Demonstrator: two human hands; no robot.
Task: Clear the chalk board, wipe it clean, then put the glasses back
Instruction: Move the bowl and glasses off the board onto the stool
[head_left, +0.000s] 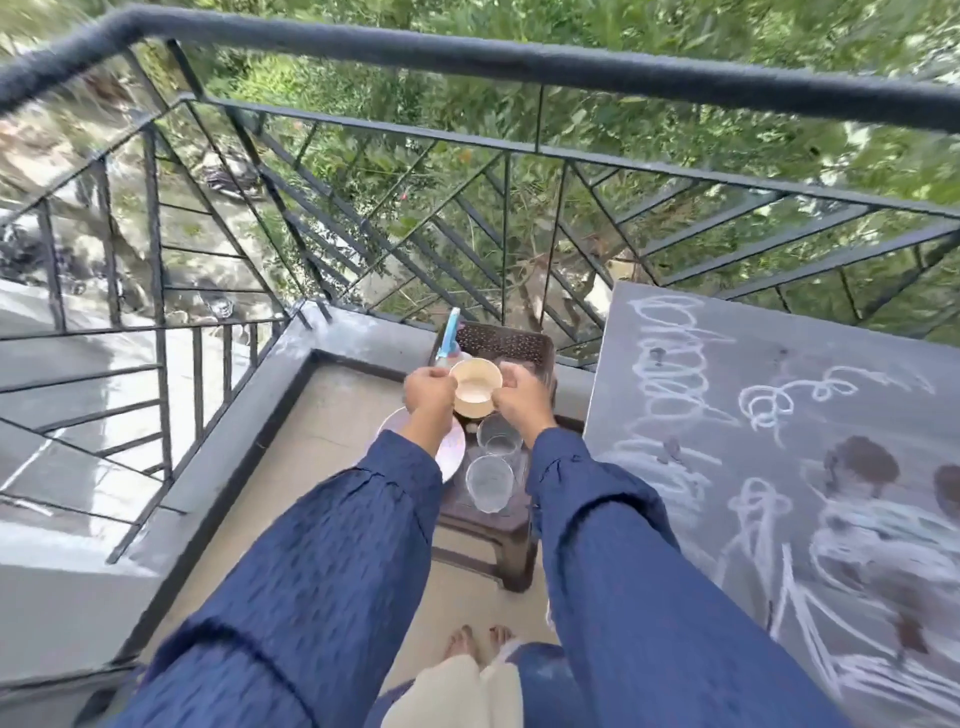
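Both hands are raised over a small dark stool at the centre of my view. Left hand: fingers curled, pinching the 9 o'clock side of a cream bowl. Right hand: fingers curled against the 3 o'clock side of the same bowl. The bowl is held between them, mouth toward the camera and tilted slightly; motion blur stops me from telling whether its base touches anything below. Both arms wear blue sleeves.

On the stool, directly at 6 o'clock from the bowl, I note two clear tumblers standing upright: the far glass and, just beside it toward me, the near glass. A pale plate lies at 9 o'clock from the glasses, partly under the left wrist. At 12 o'clock from the bowl sits a brown perforated basket, with a blue spray bottle at its 9 o'clock edge.

The chalk board fills the 3 to 5 o'clock part of the view, right of the stool. Its grey surface carries white chalk scribbles and dark round marks; I see no items standing on it. A black metal railing runs from 9 through 12 to 3 o'clock, with green foliage beyond. Bare toes show at 6 o'clock.
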